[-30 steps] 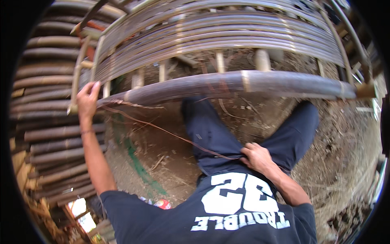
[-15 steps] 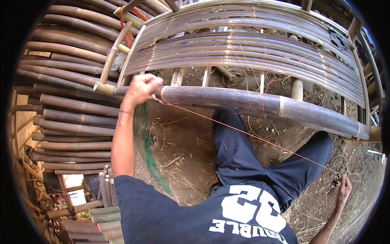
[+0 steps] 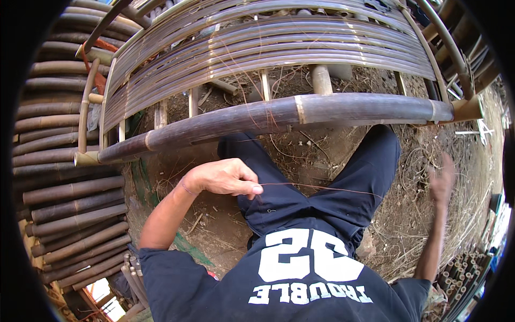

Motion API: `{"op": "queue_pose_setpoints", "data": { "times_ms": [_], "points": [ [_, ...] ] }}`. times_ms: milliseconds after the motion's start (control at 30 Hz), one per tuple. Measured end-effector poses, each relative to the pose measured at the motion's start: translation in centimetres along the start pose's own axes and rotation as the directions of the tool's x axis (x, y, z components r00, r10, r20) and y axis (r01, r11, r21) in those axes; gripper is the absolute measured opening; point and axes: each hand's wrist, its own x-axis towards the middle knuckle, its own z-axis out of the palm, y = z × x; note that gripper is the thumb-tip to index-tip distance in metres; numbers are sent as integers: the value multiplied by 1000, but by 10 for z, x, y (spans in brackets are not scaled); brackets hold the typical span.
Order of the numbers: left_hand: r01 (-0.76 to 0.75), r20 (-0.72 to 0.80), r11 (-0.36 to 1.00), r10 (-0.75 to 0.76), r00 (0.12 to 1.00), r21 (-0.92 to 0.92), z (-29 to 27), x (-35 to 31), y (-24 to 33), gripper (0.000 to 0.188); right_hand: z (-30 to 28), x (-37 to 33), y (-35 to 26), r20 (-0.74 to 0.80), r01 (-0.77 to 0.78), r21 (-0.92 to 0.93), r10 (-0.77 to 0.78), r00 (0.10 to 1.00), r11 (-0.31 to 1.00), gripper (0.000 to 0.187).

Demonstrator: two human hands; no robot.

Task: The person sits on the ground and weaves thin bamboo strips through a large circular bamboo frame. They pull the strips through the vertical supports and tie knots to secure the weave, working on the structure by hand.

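My left hand [image 3: 228, 178] is over my lap, thumb and fingers closed in a pinch on a thin orange-brown string [image 3: 327, 188]. From the pinch the string runs loosely to the right across my thighs. Out to the right, above the ground, my right hand [image 3: 441, 180] is slightly blurred, its fingers stretched out and apart, with nothing visible in it. Beyond my knees lies a thick dark bamboo pole [image 3: 225, 123], the near rail of a frame. More thin strands hang over its middle. Behind it stretches a slatted bamboo panel [image 3: 300, 51].
Stacked bamboo poles [image 3: 80, 190] fill the left side. A short upright bamboo piece [image 3: 88, 107] stands at the frame's left corner. Dry fibres and scraps litter the dirt ground [image 3: 397, 220]. Cut bamboo ends [image 3: 461, 273] are piled at the lower right.
My left hand has come off the pole's left end and moved over my lap with the string. My right hand has opened and moved up; the string, taut before, now hangs slack. The view has shifted.
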Motion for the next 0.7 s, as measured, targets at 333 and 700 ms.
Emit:
{"op": "queue_pose_setpoints", "data": {
  "times_ms": [333, 700],
  "points": [
    [-81, -220, 987, 111, 969, 140, -33, -25, 11, 33, -16, -51, -250, 585, -450, 811, -525, 618, 373, 35],
    [39, -399, 990, 19, 917, 138, -93, -34, -74, 41, -95, -66, 364, 122, -410, 900, 816, 566, 150, 32]
  ]
}}
